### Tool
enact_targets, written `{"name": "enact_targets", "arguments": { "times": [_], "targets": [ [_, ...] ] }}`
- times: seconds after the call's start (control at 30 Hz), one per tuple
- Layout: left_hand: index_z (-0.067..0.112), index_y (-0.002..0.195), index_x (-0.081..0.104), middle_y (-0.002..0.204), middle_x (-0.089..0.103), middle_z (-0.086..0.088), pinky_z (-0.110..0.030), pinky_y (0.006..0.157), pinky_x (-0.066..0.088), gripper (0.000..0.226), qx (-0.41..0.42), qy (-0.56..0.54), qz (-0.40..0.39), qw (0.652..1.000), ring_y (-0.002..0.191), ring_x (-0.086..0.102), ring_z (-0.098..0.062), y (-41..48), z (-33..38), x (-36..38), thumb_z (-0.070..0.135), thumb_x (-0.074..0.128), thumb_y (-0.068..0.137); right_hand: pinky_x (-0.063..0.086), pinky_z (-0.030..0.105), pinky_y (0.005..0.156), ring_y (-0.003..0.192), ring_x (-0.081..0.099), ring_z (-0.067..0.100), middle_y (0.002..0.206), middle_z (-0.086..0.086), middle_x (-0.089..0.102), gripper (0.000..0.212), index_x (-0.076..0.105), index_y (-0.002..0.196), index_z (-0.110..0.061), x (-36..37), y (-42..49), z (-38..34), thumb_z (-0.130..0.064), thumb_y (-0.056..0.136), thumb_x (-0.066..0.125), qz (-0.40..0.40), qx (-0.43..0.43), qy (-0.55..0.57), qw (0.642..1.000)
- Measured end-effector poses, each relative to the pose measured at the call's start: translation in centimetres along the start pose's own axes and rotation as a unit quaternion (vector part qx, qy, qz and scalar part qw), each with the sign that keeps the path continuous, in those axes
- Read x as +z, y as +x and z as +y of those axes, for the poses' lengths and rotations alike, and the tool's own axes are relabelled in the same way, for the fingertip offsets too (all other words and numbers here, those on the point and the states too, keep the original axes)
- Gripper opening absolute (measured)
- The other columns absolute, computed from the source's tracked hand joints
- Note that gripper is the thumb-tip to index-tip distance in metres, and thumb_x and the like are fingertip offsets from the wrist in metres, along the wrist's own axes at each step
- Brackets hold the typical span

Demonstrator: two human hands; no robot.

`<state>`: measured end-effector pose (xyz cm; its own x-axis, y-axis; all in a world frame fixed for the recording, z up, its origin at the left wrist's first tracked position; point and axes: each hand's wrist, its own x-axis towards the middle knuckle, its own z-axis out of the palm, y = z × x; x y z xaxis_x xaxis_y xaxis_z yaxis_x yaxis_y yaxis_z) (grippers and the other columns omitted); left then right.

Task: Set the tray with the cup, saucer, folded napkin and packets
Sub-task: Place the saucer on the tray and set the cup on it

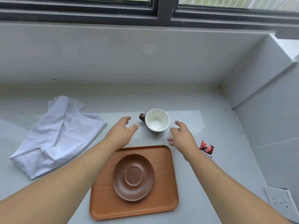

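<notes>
Beyond the tray (pixel 168 188), our left hand (pixel 124 131) and right hand (pixel 182 136) flank the cup (pixel 157 120) on the desk (pixel 202 110), fingers (pixel 127 119) spread, gripping nothing. Its saucer (pixel 133 177) sits on the tray; crumpled napkin (pixel 59 135) left, packet (pixel 206 148) right.

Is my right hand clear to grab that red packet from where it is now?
Probably yes. The red packet lies flat on the counter just beside the right hand, with nothing on it or between them. The hand is open and holds nothing.
</notes>
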<state>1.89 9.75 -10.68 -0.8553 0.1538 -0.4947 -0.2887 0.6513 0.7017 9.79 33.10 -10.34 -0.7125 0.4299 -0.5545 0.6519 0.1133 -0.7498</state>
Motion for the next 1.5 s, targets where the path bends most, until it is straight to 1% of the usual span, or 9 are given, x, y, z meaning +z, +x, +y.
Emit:
{"name": "enact_targets", "arguments": {
  "times": [0.13, 0.2, 0.27, 0.33, 0.4, 0.5, 0.63, 1.0, 1.5],
  "targets": [
    [0.041, 0.158, 0.030, 0.165, 0.036, 0.008, -0.040, 0.113, 0.032, 0.067, -0.044, -0.079, -0.044, 0.995, 0.148, 0.038, -0.023, 3.2, 2.9, 1.6, 0.063, 0.045, 0.097, 0.060, 0.039, 0.090, 0.095, 0.076, 0.030, 0.140, -0.002, 0.047, 0.056, 0.032, 0.157, -0.038, 0.4, 1.6, -1.2, -0.034, 0.103, 0.046, -0.101, 0.095, 0.155, 0.978],
    [0.040, 0.154, 0.040, 0.159, 0.044, 0.008, -0.041, 0.114, 0.034, 0.056, -0.068, -0.111, -0.053, 0.990, 0.145, 0.043, -0.025, 4.0, 3.3, 2.1, 0.058, 0.042, 0.100, 0.061, 0.037, 0.082, 0.091, 0.077, 0.030, 0.130, -0.008, 0.056, 0.047, 0.041, 0.151, -0.038, 0.9, 2.0, -1.3, -0.033, 0.104, 0.046, -0.129, 0.095, 0.182, 0.970],
    [0.034, 0.138, 0.058, 0.146, 0.058, 0.008, -0.045, 0.116, 0.037, 0.046, -0.071, -0.127, -0.073, 0.987, 0.138, 0.050, -0.025, 4.2, 3.6, 2.2, 0.051, 0.039, 0.100, 0.061, 0.032, 0.072, 0.081, 0.079, 0.022, 0.107, -0.016, 0.061, 0.024, 0.060, 0.120, -0.043, 1.5, 2.0, -1.7, -0.031, 0.106, 0.044, -0.141, 0.078, 0.190, 0.968],
    [0.030, 0.143, 0.054, 0.138, 0.062, 0.007, -0.044, 0.113, 0.039, 0.048, -0.067, -0.146, -0.059, 0.985, 0.134, 0.054, -0.025, 3.4, 3.3, 1.6, 0.049, 0.041, 0.101, 0.061, 0.029, 0.066, 0.080, 0.080, 0.020, 0.102, -0.016, 0.063, 0.024, 0.062, 0.103, -0.046, 2.0, 1.2, -2.4, -0.029, 0.105, 0.044, -0.132, 0.059, 0.195, 0.970],
    [0.031, 0.144, 0.051, 0.132, 0.064, 0.004, -0.035, 0.092, 0.047, 0.047, -0.051, -0.146, -0.018, 0.988, 0.123, 0.062, -0.023, 2.1, 3.0, 0.9, 0.049, 0.046, 0.102, 0.062, 0.030, 0.066, 0.094, 0.077, 0.025, 0.109, -0.010, 0.064, 0.023, 0.061, 0.118, -0.039, 2.5, 0.2, -3.2, -0.028, 0.104, 0.046, -0.120, 0.038, 0.174, 0.977],
    [0.035, 0.119, 0.060, 0.108, 0.073, 0.007, -0.029, 0.067, 0.047, 0.023, -0.025, -0.086, 0.017, 0.996, 0.101, 0.071, -0.018, 1.0, 1.8, 0.9, 0.046, 0.052, 0.100, 0.066, 0.038, 0.067, 0.098, 0.071, 0.028, 0.110, -0.001, 0.062, 0.029, 0.057, 0.125, -0.031, 3.0, 0.2, -2.8, -0.017, 0.100, 0.051, -0.073, 0.011, 0.118, 0.990],
    [0.036, 0.094, 0.060, 0.096, 0.074, 0.009, -0.036, 0.071, 0.055, 0.013, -0.019, -0.021, 0.007, 1.000, 0.090, 0.071, -0.013, -1.5, -0.7, 0.7, 0.044, 0.052, 0.100, 0.064, 0.031, 0.056, 0.065, 0.072, 0.011, 0.096, 0.001, 0.067, 0.031, 0.062, 0.117, -0.027, 3.3, -1.0, -1.7, -0.012, 0.092, 0.050, -0.036, -0.037, -0.025, 0.998],
    [0.027, 0.083, 0.058, 0.082, 0.068, 0.004, -0.031, 0.060, 0.042, 0.022, 0.003, 0.094, -0.042, 0.995, 0.070, 0.059, -0.013, -11.0, -7.6, -2.5, 0.039, 0.055, 0.102, 0.065, 0.042, 0.054, 0.084, 0.067, 0.020, 0.097, -0.005, 0.065, 0.029, 0.060, 0.108, -0.026, 6.6, -10.1, 2.2, -0.013, 0.082, 0.055, -0.084, -0.053, -0.132, 0.986],
    [0.033, 0.087, 0.058, 0.090, 0.065, 0.007, -0.030, 0.061, 0.041, 0.018, -0.037, 0.073, -0.050, 0.995, 0.077, 0.058, -0.012, -13.0, -11.2, -1.2, 0.038, 0.053, 0.104, 0.065, 0.043, 0.058, 0.067, 0.071, 0.020, 0.090, -0.002, 0.065, 0.029, 0.057, 0.105, -0.031, 7.9, -12.2, 5.3, -0.016, 0.081, 0.052, -0.090, -0.038, -0.149, 0.984]
  ]
}}
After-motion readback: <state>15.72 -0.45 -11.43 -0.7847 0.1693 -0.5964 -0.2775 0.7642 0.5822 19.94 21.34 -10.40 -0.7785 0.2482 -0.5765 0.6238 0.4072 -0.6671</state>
